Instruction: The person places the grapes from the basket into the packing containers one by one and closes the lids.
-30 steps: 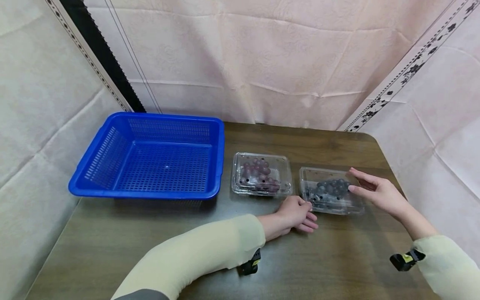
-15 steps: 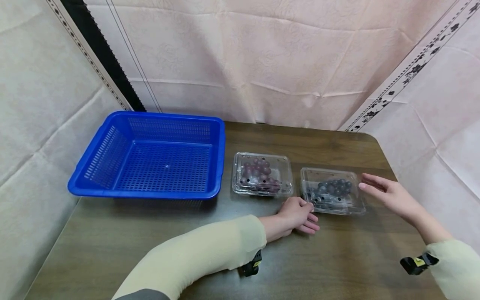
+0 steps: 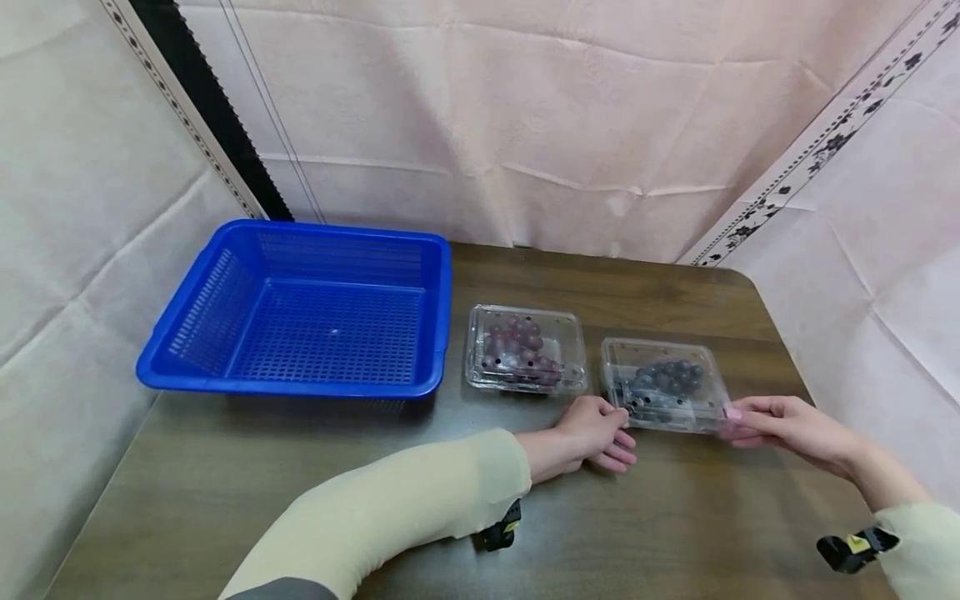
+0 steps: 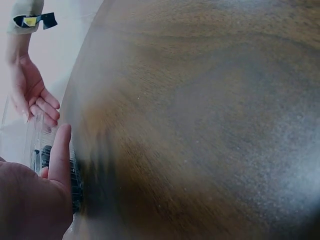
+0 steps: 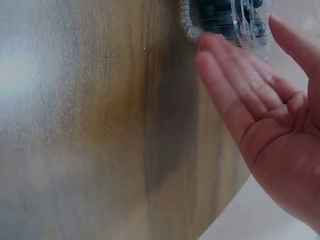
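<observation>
A clear plastic clamshell box of dark grapes point(image 3: 663, 383) lies on the table at the right in the head view, its lid down. My left hand point(image 3: 596, 432) pinches its near left corner with thumb and forefinger; the other fingers stretch out below. At the near right corner is my right hand point(image 3: 787, 429), fingers extended along the box's end. In the right wrist view the fingers of the right hand point(image 5: 270, 105) look straight, with the thumb apart from them. Left of this box sits a second clamshell box, of red grapes point(image 3: 525, 348), untouched.
A blue plastic basket point(image 3: 300, 389) with perforated walls stands on the left of the brown wooden table point(image 3: 600, 517). Pale cloth point(image 3: 525, 125) hangs behind the table and at both sides. The table's right edge is close to my right hand.
My right hand has left the right part of the lid, swung outward, then come down to the box's near right corner. The left hand and both boxes have hardly moved.
</observation>
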The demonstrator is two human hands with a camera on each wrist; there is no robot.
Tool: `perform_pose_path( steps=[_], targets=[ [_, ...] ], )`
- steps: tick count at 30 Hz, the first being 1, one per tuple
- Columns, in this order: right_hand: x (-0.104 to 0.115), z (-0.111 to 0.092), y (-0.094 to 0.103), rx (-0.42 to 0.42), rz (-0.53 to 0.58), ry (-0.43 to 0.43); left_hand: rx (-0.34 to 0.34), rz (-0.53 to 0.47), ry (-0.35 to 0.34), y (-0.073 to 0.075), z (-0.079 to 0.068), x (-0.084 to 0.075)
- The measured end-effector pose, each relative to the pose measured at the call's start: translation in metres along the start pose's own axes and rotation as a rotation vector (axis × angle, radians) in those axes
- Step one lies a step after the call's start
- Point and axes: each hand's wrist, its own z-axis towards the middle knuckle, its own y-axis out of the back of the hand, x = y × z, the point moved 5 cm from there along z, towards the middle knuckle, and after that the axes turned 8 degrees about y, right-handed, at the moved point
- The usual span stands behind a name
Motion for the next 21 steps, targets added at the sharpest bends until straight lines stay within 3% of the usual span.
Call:
perform_pose_path(
  steps=[7,21],
  targets=[
    [-0.015,-0.003,-0.002,0.084,0.289,0.037,-0.009,0.022,0.001,0.0,-0.002,-0.001],
    [-0.025,-0.001,-0.011,0.175,0.573,0.022,-0.004,0.032,0.0,-0.001,-0.002,-0.001]
  ],
)
